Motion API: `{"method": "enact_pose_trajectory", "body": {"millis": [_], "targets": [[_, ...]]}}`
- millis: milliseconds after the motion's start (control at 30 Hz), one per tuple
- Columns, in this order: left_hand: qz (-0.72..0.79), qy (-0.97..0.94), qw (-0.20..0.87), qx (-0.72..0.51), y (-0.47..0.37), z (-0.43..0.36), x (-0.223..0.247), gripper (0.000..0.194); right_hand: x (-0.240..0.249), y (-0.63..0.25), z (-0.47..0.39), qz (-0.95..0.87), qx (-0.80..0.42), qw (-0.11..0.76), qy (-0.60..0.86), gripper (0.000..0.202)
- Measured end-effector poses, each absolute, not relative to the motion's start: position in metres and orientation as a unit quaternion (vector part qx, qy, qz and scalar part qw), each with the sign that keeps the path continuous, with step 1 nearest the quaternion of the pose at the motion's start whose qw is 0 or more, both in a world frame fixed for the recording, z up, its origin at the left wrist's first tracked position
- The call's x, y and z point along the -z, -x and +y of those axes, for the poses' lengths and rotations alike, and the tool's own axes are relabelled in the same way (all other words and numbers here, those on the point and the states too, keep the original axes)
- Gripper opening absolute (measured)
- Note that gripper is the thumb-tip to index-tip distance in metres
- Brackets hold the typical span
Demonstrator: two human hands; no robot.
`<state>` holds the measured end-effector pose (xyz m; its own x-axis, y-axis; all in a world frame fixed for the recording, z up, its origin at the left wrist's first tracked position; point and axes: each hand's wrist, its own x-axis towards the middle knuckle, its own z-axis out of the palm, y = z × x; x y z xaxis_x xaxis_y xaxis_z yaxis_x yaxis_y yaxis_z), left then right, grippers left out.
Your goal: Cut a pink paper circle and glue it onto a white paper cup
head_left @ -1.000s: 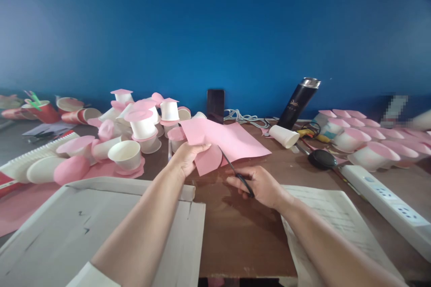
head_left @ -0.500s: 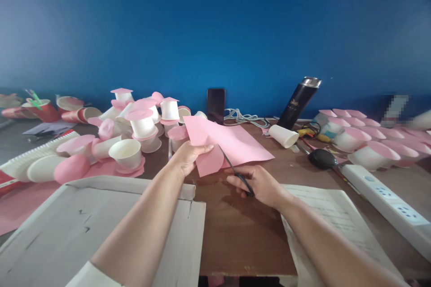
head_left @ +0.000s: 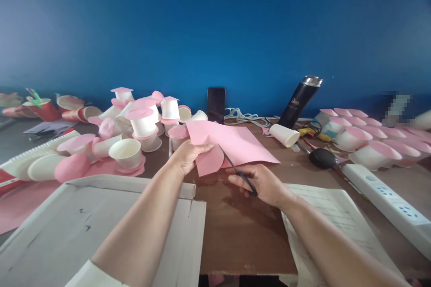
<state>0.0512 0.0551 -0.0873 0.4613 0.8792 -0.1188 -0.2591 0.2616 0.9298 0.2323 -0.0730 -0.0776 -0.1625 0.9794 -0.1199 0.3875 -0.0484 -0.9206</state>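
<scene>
A large pink sheet of paper [head_left: 240, 143] is held up over the brown table, its left part pinched by my left hand [head_left: 191, 154], thumb on top. My right hand [head_left: 261, 184] is closed round the black handles of a pair of scissors [head_left: 247, 179]. The scissor blades point up and left into a cut in the sheet, just right of my left thumb. A curved cut edge shows on the flap hanging below that thumb. Most of my right fingers are hidden behind the handles and palm.
White paper cups with pink paper pieces [head_left: 143, 123] crowd the left; more pink-topped cups [head_left: 375, 150] stand right. A phone [head_left: 216, 103], black flask [head_left: 299, 103], tipped cup [head_left: 284, 135] and white cables are at the back. Cardboard [head_left: 111, 228], a written sheet [head_left: 323, 210] and a power strip [head_left: 384, 202] lie nearer.
The pink sheet's upper edge has dipped slightly and its right corner has shifted a little right and down. My right hand with the scissors has moved slightly right. My left hand keeps its pinch.
</scene>
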Motion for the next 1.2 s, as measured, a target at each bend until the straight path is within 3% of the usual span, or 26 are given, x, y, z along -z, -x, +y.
{"method": "enact_pose_trajectory", "body": {"millis": [600, 967, 1200], "targets": [[0.337, -0.493, 0.711, -0.371, -0.046, 0.057, 0.085, 0.046, 0.076, -0.235, -0.073, -0.640, -0.447, 0.307, 0.544, 0.037], [0.333, -0.521, 0.698, -0.361, -0.044, 0.058, 0.085, 0.035, 0.076, -0.236, -0.073, -0.622, -0.456, 0.296, 0.565, 0.043], [0.319, -0.533, 0.691, -0.368, -0.045, 0.057, 0.086, 0.042, 0.086, -0.236, -0.070, -0.588, -0.474, 0.310, 0.578, 0.041]]}}
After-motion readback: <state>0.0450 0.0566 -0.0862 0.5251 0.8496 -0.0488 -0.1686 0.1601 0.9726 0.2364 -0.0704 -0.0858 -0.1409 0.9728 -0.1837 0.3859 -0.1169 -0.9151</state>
